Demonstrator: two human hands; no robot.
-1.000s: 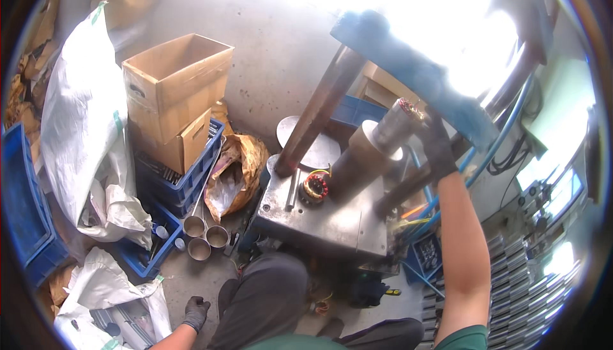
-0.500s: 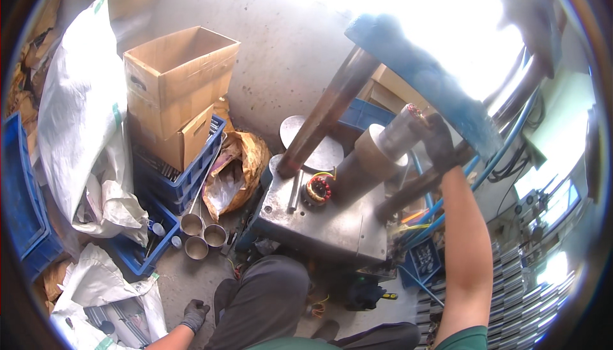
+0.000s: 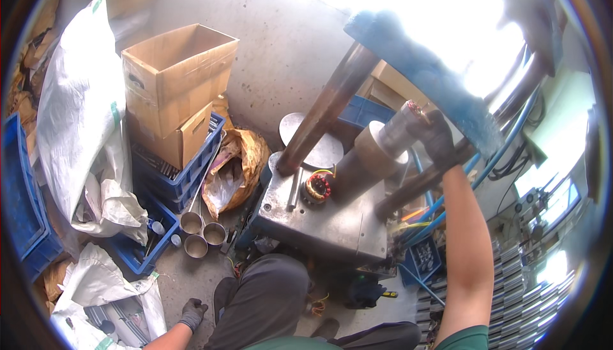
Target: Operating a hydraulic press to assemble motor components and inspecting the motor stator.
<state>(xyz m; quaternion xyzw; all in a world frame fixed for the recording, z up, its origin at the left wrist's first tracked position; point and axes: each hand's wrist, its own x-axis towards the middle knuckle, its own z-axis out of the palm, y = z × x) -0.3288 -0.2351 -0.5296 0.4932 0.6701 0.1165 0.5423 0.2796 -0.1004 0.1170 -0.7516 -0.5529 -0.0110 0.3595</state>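
My right hand [image 3: 437, 139], in a dark glove, is closed around the upper right end of a smooth metal cylinder [image 3: 402, 128]. Red and copper windings show at that end; some of my fingers are hidden behind it. The cylinder rises at a slant from a wider pale collar [image 3: 378, 149] on the press. A ring-shaped wound coil [image 3: 317, 188] with red edging and yellow leads sits on the steel press table [image 3: 345, 225]. Low on the left, beside my knee, my left hand [image 3: 193, 313] in a grey glove has its fingers curled with nothing visible in them.
Steel columns [image 3: 329, 107] and a blue crosshead [image 3: 421, 69] frame the press. To the left stand a cardboard box [image 3: 179, 69] on blue crates [image 3: 191, 171], a white sack [image 3: 76, 120] and three metal cups [image 3: 196, 246]. Stacked metal tubes [image 3: 511, 312] lie at the right.
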